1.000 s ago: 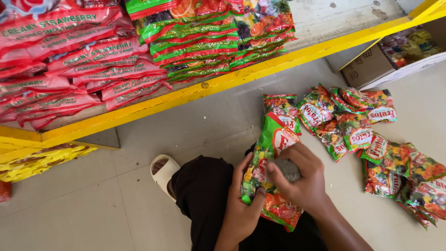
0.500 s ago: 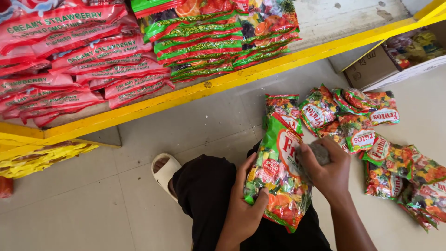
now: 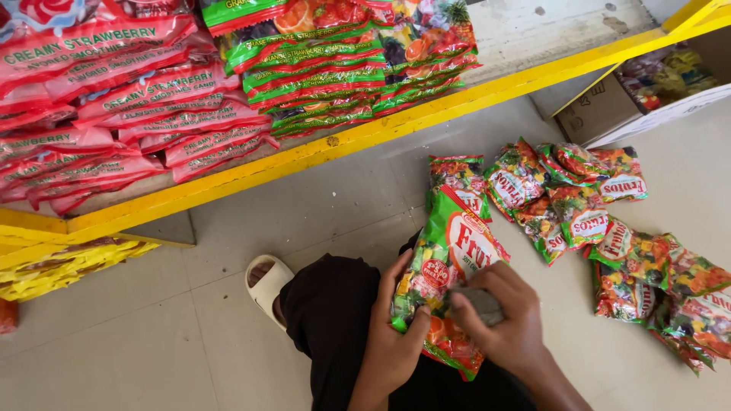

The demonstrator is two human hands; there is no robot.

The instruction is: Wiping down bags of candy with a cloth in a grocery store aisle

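Fingers (image 3: 402,283) of left hand (image 3: 396,342) grasp candy bag (image 3: 449,259) above the lap; right hand (image 3: 506,320) clenched on grey cloth (image 3: 476,304) pressed to bag. More bags (image 3: 601,228) on floor (image 3: 152,342) nearby.

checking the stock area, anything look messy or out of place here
Yes: a loose heap of candy bags lies on the floor, overlapping and askew, unlike the neat stacks on the yellow shelf. The left hand holds one bag; the right hand presses a grey cloth on it.
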